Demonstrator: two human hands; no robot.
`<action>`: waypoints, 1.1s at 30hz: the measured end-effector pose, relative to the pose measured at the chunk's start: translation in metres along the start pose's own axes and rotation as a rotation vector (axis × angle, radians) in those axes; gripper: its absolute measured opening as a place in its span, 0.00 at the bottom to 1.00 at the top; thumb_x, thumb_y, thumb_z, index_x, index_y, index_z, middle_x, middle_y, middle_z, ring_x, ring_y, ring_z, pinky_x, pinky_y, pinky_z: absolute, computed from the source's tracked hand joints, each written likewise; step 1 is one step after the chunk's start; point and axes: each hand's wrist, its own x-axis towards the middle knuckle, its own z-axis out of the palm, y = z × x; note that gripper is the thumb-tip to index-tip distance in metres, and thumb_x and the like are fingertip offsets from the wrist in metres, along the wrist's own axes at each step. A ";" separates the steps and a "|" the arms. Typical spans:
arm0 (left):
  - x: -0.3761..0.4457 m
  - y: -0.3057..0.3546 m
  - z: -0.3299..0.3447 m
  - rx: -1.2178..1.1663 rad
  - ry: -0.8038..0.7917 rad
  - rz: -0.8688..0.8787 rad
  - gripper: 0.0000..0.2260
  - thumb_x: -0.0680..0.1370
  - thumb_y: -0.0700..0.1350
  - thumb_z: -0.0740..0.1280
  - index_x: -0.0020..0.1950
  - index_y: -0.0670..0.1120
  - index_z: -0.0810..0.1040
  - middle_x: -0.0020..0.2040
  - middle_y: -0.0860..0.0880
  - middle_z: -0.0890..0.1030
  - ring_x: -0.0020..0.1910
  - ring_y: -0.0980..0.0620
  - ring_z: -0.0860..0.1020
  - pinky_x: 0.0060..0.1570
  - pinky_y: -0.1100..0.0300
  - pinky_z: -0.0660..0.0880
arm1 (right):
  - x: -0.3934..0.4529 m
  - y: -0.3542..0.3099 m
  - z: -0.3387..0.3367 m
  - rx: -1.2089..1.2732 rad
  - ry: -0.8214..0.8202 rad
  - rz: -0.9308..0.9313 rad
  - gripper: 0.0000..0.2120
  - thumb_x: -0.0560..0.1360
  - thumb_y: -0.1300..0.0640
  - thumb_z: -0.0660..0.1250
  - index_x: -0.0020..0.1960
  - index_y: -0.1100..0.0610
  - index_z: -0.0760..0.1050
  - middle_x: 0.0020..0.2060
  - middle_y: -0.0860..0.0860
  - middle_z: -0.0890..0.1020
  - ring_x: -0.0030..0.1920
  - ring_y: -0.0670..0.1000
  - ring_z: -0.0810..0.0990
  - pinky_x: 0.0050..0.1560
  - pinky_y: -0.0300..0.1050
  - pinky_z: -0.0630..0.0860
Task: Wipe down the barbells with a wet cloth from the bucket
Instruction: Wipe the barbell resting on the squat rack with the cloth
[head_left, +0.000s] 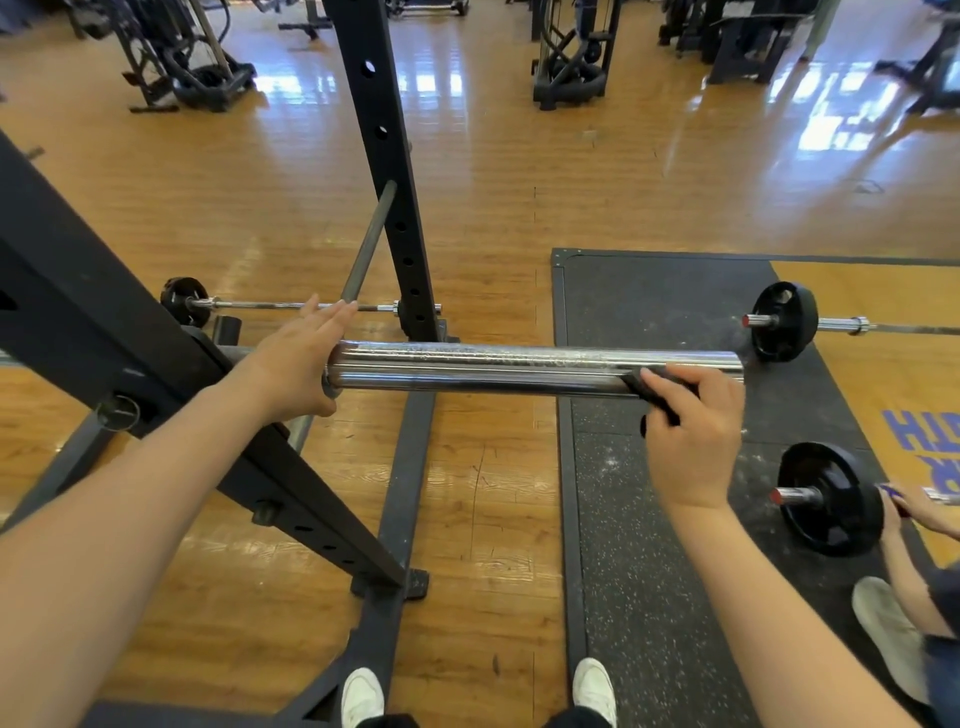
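Note:
A chrome barbell sleeve (519, 366) juts out to the right from the black squat rack (156, 364), with wet streaks along its top. My left hand (296, 358) rests with straight fingers against the sleeve's inner collar. My right hand (691, 431) grips a dark cloth (652, 392) and presses it to the underside of the sleeve near its outer end. No bucket is in view.
A rack upright (395, 208) stands just behind the sleeve. Two loaded barbells (784, 322) (826, 496) lie on the black rubber mat (649, 519) at right, where another person's hand (904, 506) wipes one. A third bar (291, 305) lies on the wood floor behind.

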 end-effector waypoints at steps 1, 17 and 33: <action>0.000 0.000 0.000 0.001 0.002 0.002 0.51 0.66 0.41 0.77 0.78 0.47 0.47 0.78 0.48 0.53 0.77 0.46 0.45 0.71 0.46 0.58 | 0.002 0.006 -0.006 -0.025 0.008 -0.011 0.12 0.71 0.67 0.61 0.49 0.64 0.82 0.44 0.60 0.79 0.48 0.55 0.69 0.51 0.36 0.65; 0.001 0.000 0.001 -0.029 0.009 0.010 0.51 0.65 0.39 0.77 0.78 0.47 0.46 0.78 0.48 0.52 0.77 0.46 0.44 0.73 0.49 0.54 | 0.008 0.011 -0.016 -0.014 0.076 0.115 0.11 0.70 0.67 0.62 0.47 0.65 0.82 0.44 0.61 0.79 0.48 0.56 0.69 0.53 0.25 0.61; 0.001 -0.001 0.003 -0.063 0.020 0.004 0.51 0.65 0.39 0.78 0.78 0.48 0.48 0.78 0.48 0.53 0.77 0.47 0.44 0.72 0.44 0.57 | -0.002 0.000 -0.003 -0.011 0.009 0.121 0.09 0.69 0.67 0.63 0.47 0.65 0.79 0.47 0.62 0.76 0.50 0.54 0.67 0.50 0.37 0.62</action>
